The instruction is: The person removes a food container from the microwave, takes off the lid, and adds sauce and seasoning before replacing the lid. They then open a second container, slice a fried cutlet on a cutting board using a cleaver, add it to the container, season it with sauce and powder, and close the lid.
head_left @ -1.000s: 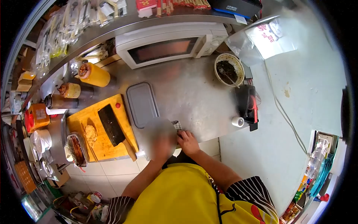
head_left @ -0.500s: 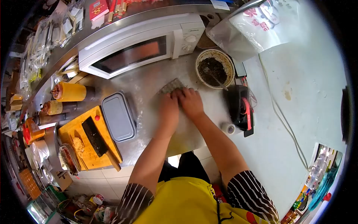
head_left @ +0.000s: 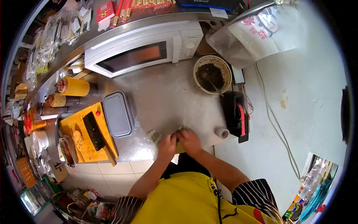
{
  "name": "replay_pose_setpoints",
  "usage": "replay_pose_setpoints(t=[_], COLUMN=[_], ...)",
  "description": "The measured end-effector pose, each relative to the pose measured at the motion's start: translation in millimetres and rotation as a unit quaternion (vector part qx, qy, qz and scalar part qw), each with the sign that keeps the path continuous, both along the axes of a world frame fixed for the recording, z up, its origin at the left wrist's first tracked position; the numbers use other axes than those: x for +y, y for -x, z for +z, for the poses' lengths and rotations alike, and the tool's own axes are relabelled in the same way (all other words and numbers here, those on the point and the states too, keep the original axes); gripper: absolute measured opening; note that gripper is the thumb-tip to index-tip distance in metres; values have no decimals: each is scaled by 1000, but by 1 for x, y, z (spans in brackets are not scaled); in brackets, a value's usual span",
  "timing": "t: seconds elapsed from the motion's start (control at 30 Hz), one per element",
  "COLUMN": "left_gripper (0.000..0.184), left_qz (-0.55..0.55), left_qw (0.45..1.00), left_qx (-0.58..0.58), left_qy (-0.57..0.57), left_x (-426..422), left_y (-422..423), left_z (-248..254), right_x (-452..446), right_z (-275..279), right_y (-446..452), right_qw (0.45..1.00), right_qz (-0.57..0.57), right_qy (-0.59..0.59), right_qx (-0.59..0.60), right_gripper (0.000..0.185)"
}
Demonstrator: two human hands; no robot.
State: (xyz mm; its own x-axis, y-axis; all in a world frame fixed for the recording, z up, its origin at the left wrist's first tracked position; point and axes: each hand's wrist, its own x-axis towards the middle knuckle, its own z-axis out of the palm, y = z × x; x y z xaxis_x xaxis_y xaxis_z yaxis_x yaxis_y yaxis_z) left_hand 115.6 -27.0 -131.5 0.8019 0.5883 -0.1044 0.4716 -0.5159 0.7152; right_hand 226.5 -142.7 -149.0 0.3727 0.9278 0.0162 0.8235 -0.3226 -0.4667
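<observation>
Close to the front edge of the steel counter (head_left: 164,86), a greyish patterned cloth (head_left: 153,135) lies crumpled under my fingers. My left hand (head_left: 167,146) is closed on it, with part of the cloth sticking out to the left. Right beside it, thumbs almost touching, my right hand (head_left: 190,142) also grips the cloth, and a small dark fold shows above its fingers. The fingers partly hide the cloth.
At the back stands a white microwave (head_left: 134,52). A bowl of dark paste (head_left: 212,76) with a spoon, a black holder (head_left: 234,114) and a tape roll (head_left: 222,133) are rightward. Leftward are a lidded grey box (head_left: 118,114), a cutting board (head_left: 80,143), a cleaver (head_left: 95,132) and sauce bottles (head_left: 74,86).
Both hands have pulled the cloth from mid-counter, in front of the microwave, toward my body and the front edge. The other items stay in place; the view has shifted slightly.
</observation>
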Motion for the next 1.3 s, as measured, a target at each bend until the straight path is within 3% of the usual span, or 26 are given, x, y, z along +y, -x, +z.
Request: replay_pose_setpoints(t=[0.03, 0.07, 0.1, 0.17, 0.27, 0.3, 0.43, 0.47, 0.53, 0.57, 0.73, 0.8, 0.9, 1.0, 1.13, 1.2, 1.3], left_gripper=[22, 22, 23, 25, 24, 23, 25, 21, 21, 20, 21, 23, 15, 10, 27, 32, 29], left_qz=[-34, -38, 12, 59, 154, 44, 61, 20, 32, -25, -104, -142, -159, -151, -125, -99, -24], left_qw=[998, 995, 997, 994, 979, 973, 968, 972, 976, 972, 946, 937, 932, 936, 954, 963, 996], left_qx=[-4, 64, 75, 86, 132, 194, 217, 168, 176, 152, 112, 82, 130, 109, 74, 54, -63], left_qy=[-56, -59, 0, 8, 35, -120, -111, -164, -123, -179, -285, -308, -299, -297, -263, -245, -56], left_x=[1, 7, 14, 30, 58, 66, 76, 77, 81, 80, 89, 99, 108, 114, 113, 107, 118], left_y=[33, 54, 76, 109, 149, 152, 169, 173, 167, 170, 186, 189, 183, 184, 188, 191, 193], left_z=[-7, -1, 2, 10, 13, 28, 17, 15, 20, 25, 27, 20, 19, 16, 18, 53, 107], right_x=[8, 19, 31, 58, 95, 98, 95, 91, 89, 90, 105, 100, 85, 46, -33, -72, -125], right_z=[4, 6, 4, 5, -6, -6, 1, 3, 6, 7, 14, 15, 46, 41, 71, 88, 84], right_y=[17, 33, 50, 80, 123, 129, 132, 129, 132, 135, 145, 148, 148, 158, 154, 152, 153], right_qw=[999, 997, 995, 990, 988, 987, 986, 986, 990, 992, 995, 998, 993, 999, 982, 964, 950], right_qz=[32, 63, 96, 138, 117, 113, 107, 110, 93, 88, 44, 26, 22, -53, -121, -149, -185], right_qy=[-1, -2, 2, -25, -104, -111, -123, -123, -104, -80, 94, 60, 104, 4, 111, 175, 193], right_qx=[23, 47, 26, 0, -14, -16, -30, -33, -38, -31, -4, -15, -43, -6, 91, 132, 162], right_gripper=[29, 26, 24, 20, 13, 13, 11, 10, 10, 10, 9, 9, 11, 16, 21, 23, 22])
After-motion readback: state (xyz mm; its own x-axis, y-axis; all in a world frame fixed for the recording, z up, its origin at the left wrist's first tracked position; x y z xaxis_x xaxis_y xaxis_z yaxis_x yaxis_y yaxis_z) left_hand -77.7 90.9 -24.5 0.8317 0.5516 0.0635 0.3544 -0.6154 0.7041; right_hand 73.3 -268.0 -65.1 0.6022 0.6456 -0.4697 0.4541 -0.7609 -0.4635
